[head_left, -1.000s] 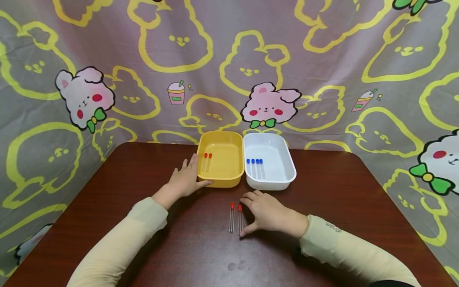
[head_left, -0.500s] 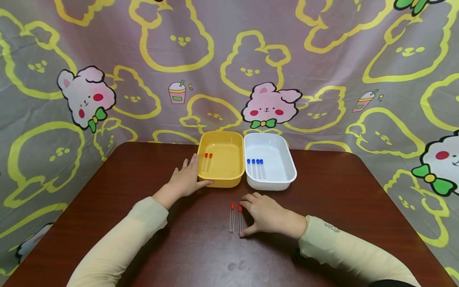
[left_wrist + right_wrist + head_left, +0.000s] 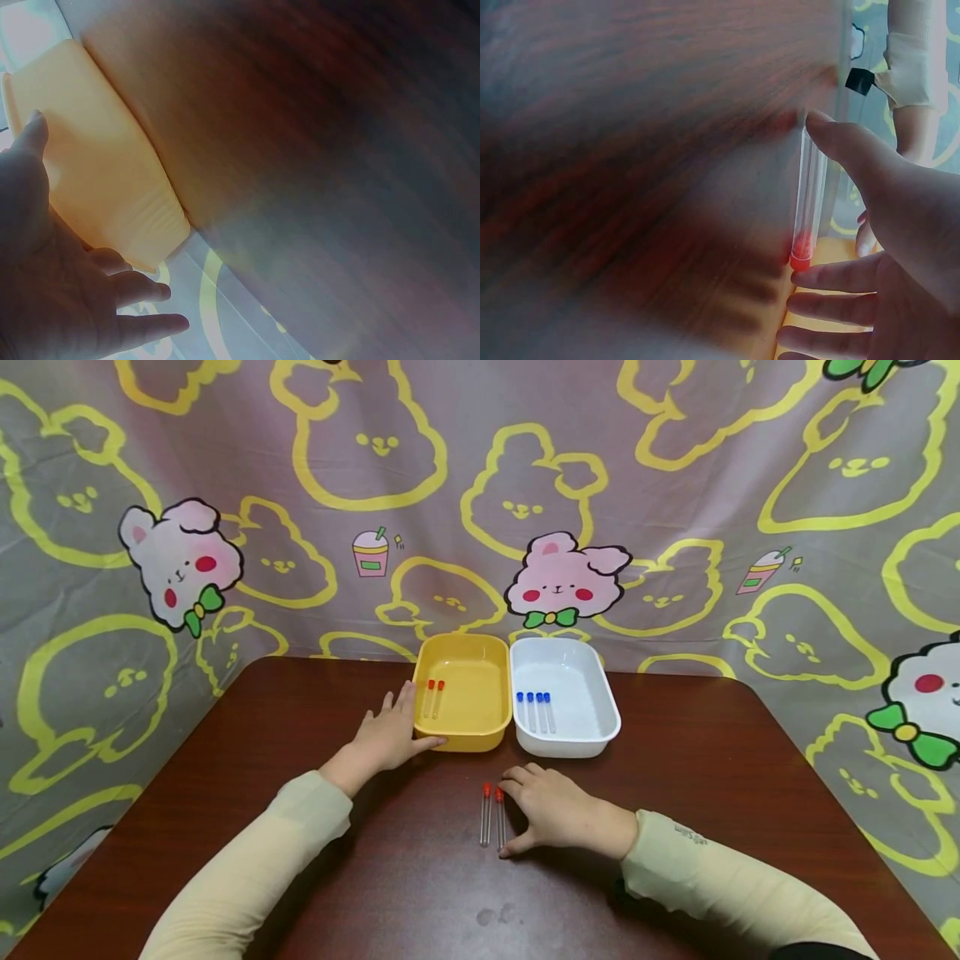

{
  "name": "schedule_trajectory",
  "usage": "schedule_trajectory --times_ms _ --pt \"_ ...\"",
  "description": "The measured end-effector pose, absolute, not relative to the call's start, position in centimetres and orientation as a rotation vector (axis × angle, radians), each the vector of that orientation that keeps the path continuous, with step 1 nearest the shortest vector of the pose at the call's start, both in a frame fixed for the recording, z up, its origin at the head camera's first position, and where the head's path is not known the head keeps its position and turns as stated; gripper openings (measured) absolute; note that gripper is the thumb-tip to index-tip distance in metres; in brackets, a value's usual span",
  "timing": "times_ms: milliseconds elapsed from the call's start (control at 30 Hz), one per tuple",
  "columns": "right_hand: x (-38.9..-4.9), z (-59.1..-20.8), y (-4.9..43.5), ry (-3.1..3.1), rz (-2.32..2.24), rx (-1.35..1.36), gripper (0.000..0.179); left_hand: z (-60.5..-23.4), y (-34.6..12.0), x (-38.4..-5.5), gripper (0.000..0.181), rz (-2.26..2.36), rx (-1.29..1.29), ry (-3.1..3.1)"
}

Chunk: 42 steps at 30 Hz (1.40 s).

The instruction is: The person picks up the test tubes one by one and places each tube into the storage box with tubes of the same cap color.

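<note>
Worktop point(image 3: 405, 893): dark red-brown, grained. Yellow tray point(image 3: 476, 742): plain, as is the white tray point(image 3: 562, 748). Red-capped tubes point(image 3: 485, 818) and blue-capped tubes point(image 3: 531, 714): clear bodies. Sleeves point(image 3: 247, 852): pale cream. Backdrop point(image 3: 461, 410): pinkish grey, printed with yellow outlined animals point(image 3: 440, 460), pink-and-white rabbits point(image 3: 566, 577) with green bows point(image 3: 551, 618), and pink cups point(image 3: 370, 562)

A dark reddish-brown table point(image 3: 675, 718) with streaked wood grain and rounded far corners spreads across the lower frame, with faint, pale roundish marks point(image 3: 497, 914) at bottom centre. Behind it hangs a grey-mauve fabric backdrop point(image 3: 480, 410) printed with thick yellow animal outlines. A white-and-pink rabbit print point(image 3: 180, 564) with a green bow sits at left, a pink rabbit print point(image 3: 562, 581) at centre; a pink drink-cup print point(image 3: 371, 553) shows between them.
</note>
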State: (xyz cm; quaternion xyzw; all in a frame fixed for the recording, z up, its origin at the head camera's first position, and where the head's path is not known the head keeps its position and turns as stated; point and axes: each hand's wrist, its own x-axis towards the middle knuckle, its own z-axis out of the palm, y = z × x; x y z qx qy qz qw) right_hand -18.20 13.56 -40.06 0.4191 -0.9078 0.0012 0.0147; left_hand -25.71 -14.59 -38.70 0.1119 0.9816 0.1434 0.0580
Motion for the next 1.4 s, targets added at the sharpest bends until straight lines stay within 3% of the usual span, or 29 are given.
schedule_trajectory --times_ms 1400 --pt "-19.7 -36.2 14.3 -2.83 0.161 1.307 0.087 -38.5 -14.6 -25.6 0.116 0.43 0.336 2.971"
